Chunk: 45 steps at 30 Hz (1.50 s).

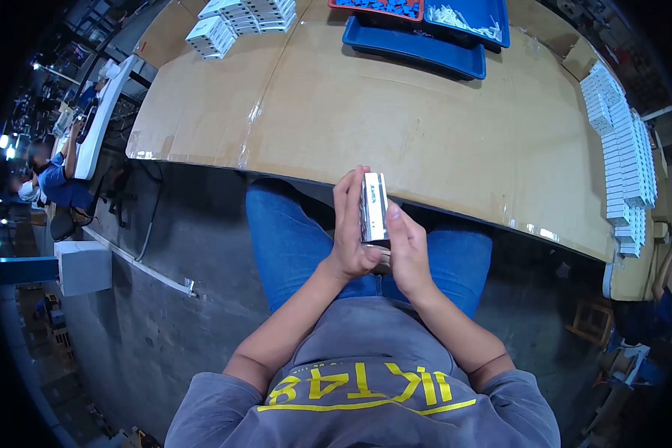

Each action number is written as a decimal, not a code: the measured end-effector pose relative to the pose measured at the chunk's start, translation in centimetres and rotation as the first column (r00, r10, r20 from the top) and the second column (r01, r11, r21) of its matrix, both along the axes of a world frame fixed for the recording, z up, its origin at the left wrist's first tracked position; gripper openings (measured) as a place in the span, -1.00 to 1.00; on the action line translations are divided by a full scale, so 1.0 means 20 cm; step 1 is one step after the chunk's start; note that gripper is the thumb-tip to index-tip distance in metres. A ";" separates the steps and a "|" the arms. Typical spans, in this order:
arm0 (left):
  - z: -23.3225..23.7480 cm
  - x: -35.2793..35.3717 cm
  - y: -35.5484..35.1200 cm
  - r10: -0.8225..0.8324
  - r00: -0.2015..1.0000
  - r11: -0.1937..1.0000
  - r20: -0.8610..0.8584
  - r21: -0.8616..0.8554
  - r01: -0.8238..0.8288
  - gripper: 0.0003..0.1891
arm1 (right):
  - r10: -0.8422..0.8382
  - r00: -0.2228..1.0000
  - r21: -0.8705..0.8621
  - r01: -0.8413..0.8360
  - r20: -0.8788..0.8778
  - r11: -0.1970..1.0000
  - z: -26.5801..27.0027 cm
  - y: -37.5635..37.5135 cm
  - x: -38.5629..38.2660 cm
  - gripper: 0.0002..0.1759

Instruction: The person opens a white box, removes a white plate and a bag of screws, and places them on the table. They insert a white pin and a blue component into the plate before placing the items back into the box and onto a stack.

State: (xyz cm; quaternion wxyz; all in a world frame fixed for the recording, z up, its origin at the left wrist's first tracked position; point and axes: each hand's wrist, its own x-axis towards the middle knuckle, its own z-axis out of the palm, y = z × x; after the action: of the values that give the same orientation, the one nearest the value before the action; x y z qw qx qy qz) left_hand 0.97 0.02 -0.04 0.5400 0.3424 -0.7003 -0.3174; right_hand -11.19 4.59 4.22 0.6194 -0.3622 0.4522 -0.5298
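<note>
Head view looks down on our left hand (351, 228) and right hand (409, 254), both closed around a small silvery box (374, 207). The box stands upright between them, over our lap and just short of the table (425, 134) edge. Left fingers wrap its far long side, and the right thumb lies along the near face.

We judge the hold works best with flat fingers pressing evenly on both long sides. The thin shell could dent under fingertip pressure, so the palms should steady the lower end.

On the box, a small dark mark sits near the top end, too small to read. Below our wrists, the grey shirt (366, 347) carries yellow characters that look like "148" and "IK", though we cannot be sure. Well beyond the hands lie blue trays (418, 46). Far to the right of the right hand runs a row of white boxes (623, 157) with no legible print.
</note>
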 end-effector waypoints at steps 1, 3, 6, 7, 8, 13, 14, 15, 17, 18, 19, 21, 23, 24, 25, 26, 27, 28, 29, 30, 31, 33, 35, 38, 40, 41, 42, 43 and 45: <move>-0.03 0.01 0.00 0.013 0.998 1.000 0.064 0.018 -0.015 0.27 | 0.019 0.998 0.065 -0.022 0.053 0.998 -0.01 -0.01 -0.03 -0.37; -0.03 0.02 0.00 0.003 0.999 0.990 0.034 0.140 -0.008 0.17 | 0.064 0.997 0.190 -0.073 0.054 0.979 -0.01 -0.02 -0.08 -0.39; 0.03 0.00 0.01 0.005 0.957 0.890 -0.292 0.438 0.129 -0.04 | 0.034 0.921 -0.097 -0.078 -0.388 0.992 -0.07 -0.03 -0.10 -0.34; 0.04 -0.01 0.01 0.029 0.909 0.823 -0.416 0.526 0.214 -0.09 | -0.018 0.808 -0.205 -0.127 -0.589 0.971 -0.06 -0.04 -0.13 -0.26; 0.04 -0.02 0.01 0.069 0.845 0.746 -0.530 0.590 0.309 -0.15 | -0.075 0.764 -0.300 -0.159 -0.641 0.941 -0.05 -0.05 -0.14 -0.25; 0.16 -0.04 0.05 0.234 0.697 0.345 -0.678 0.728 0.592 -0.33 | -0.219 0.588 -0.522 -0.413 -0.778 0.746 -0.07 -0.12 -0.26 -0.16; 0.17 -0.04 0.06 0.228 0.697 0.315 -0.679 0.729 0.608 -0.32 | -0.207 0.564 -0.514 -0.465 -0.799 0.720 -0.08 -0.13 -0.27 -0.13; 0.17 -0.04 0.06 0.221 0.698 0.283 -0.681 0.729 0.623 -0.32 | -0.253 0.557 -0.549 -0.463 -0.791 0.696 -0.08 -0.13 -0.27 -0.09; 0.15 -0.05 0.07 0.227 0.690 0.247 -0.687 0.726 0.642 -0.32 | -0.310 0.579 -0.611 -0.446 -0.754 0.654 -0.10 -0.14 -0.27 -0.10; 0.15 -0.05 0.08 0.222 0.698 0.248 -0.681 0.732 0.635 -0.32 | -0.337 0.589 -0.640 -0.437 -0.735 0.633 -0.11 -0.14 -0.26 -0.11; 0.15 -0.05 0.08 0.218 0.705 0.249 -0.675 0.737 0.628 -0.31 | -0.353 0.600 -0.661 -0.429 -0.718 0.615 -0.13 -0.14 -0.26 -0.12; 0.14 -0.05 0.08 0.210 0.718 0.239 -0.664 0.747 0.620 -0.31 | -0.383 0.623 -0.704 -0.415 -0.682 0.577 -0.17 -0.14 -0.26 -0.13; 0.11 -0.03 0.09 0.204 0.728 0.210 -0.655 0.756 0.621 -0.30 | -0.377 0.657 -0.720 -0.384 -0.653 0.578 -0.19 -0.14 -0.25 -0.15; 0.10 -0.02 0.08 0.200 0.733 0.204 -0.651 0.759 0.618 -0.29 | -0.374 0.673 -0.728 -0.368 -0.638 0.579 -0.20 -0.14 -0.25 -0.16; 0.09 -0.02 0.08 0.195 0.737 0.199 -0.647 0.762 0.616 -0.28 | -0.350 0.683 -0.714 -0.362 -0.641 0.600 -0.20 -0.14 -0.25 -0.17; 0.09 -0.02 0.08 0.190 0.742 0.193 -0.643 0.765 0.614 -0.27 | -0.326 0.693 -0.699 -0.357 -0.643 0.619 -0.21 -0.13 -0.26 -0.19; 0.10 -0.01 0.08 0.185 0.714 0.179 -0.675 0.738 0.651 -0.27 | -0.301 0.704 -0.684 -0.351 -0.643 0.640 -0.22 -0.13 -0.26 -0.20; 0.14 -0.01 0.07 0.182 0.684 0.164 -0.706 0.708 0.687 -0.27 | -0.274 0.762 -0.656 -0.249 -0.587 0.712 -0.22 -0.12 -0.25 -0.22; 0.15 -0.01 0.07 0.179 0.652 0.149 -0.737 0.676 0.722 -0.27 | -0.255 0.814 -0.612 -0.149 -0.522 0.776 -0.22 -0.12 -0.24 -0.25; 0.13 -0.04 0.08 0.125 0.717 0.243 -0.686 0.722 0.648 -0.29 | -0.244 0.859 -0.552 -0.053 -0.450 0.832 -0.22 -0.12 -0.22 -0.27; 0.08 -0.07 0.09 0.079 0.777 0.340 -0.624 0.750 0.568 -0.31 | -0.215 0.896 -0.467 0.010 -0.388 0.884 -0.22 -0.12 -0.21 -0.32; -0.02 -0.08 0.09 -0.046 0.890 0.531 -0.454 0.743 0.407 -0.36 | -0.138 0.959 -0.327 0.051 -0.249 0.944 -0.19 -0.11 -0.18 -0.36; -0.07 -0.08 0.09 -0.064 0.918 0.620 -0.391 0.706 0.344 -0.41 | -0.074 0.972 -0.268 0.012 -0.222 0.963 -0.16 -0.12 -0.17 -0.45; 0.00 -0.07 0.07 0.179 0.791 0.492 -0.585 0.750 0.443 -0.40 | 0.018 0.905 -0.285 -0.153 -0.425 0.946 -0.13 -0.11 -0.21 -0.50; -0.02 -0.04 0.05 0.161 0.794 0.469 -0.587 0.753 0.462 -0.34 | 0.003 0.840 -0.345 -0.226 -0.543 0.911 -0.15 -0.10 -0.22 -0.46; -0.02 -0.04 0.05 0.168 0.808 0.459 -0.564 0.770 0.443 -0.33 | -0.005 0.807 -0.362 -0.259 -0.591 0.896 -0.14 -0.09 -0.22 -0.45; 0.00 -0.05 0.05 0.174 0.823 0.448 -0.541 0.787 0.423 -0.31 | -0.016 0.772 -0.376 -0.292 -0.635 0.879 -0.13 -0.08 -0.22 -0.43; 0.01 -0.05 0.06 0.180 0.836 0.437 -0.518 0.803 0.404 -0.30 | -0.118 0.717 -0.448 -0.291 -0.687 0.845 -0.16 -0.09 -0.22 -0.44; -0.03 -0.06 0.07 0.151 0.862 0.465 -0.484 0.804 0.370 -0.29 | -0.217 0.657 -0.526 -0.316 -0.722 0.790 -0.21 -0.10 -0.23 -0.45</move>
State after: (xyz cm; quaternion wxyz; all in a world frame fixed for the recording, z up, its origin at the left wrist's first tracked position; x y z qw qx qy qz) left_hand -0.27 1.35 -0.70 0.4226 0.4290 -0.2954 -0.7417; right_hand -15.76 2.50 0.07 0.2388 -0.7402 0.4589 -0.4294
